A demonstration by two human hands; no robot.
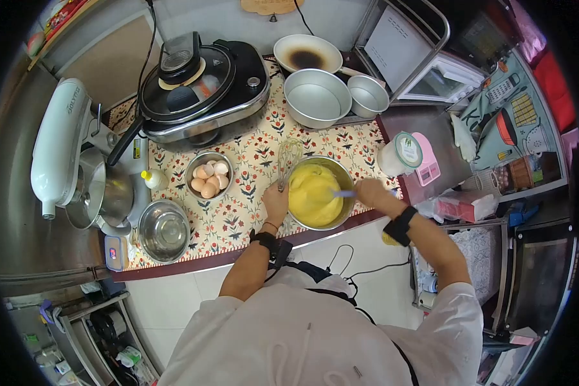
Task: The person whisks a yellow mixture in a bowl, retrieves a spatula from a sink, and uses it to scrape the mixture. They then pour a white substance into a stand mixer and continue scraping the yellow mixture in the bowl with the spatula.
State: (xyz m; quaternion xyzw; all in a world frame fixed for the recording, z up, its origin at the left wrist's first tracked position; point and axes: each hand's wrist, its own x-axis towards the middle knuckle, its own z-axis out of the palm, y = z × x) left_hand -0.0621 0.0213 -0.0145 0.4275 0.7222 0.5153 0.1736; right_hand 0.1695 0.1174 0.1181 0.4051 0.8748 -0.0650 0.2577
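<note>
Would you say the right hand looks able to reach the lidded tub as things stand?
Probably yes: only tablecloth shows between the right hand and the lidded tub, though it grips a purple utensil.

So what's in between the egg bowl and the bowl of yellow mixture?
In the head view, the left hand holding a whisk is there, beside the mixing bowl; patterned tablecloth shows across the rest.

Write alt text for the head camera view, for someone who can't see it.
A person's right hand holds a purple spatula in a metal mixing bowl of yellow batter, while the left hand holds a wire whisk at its side. Brown eggshells fill a smaller bowl on the floral tablecloth; a stand mixer is far left, cake tins farther back.
</note>
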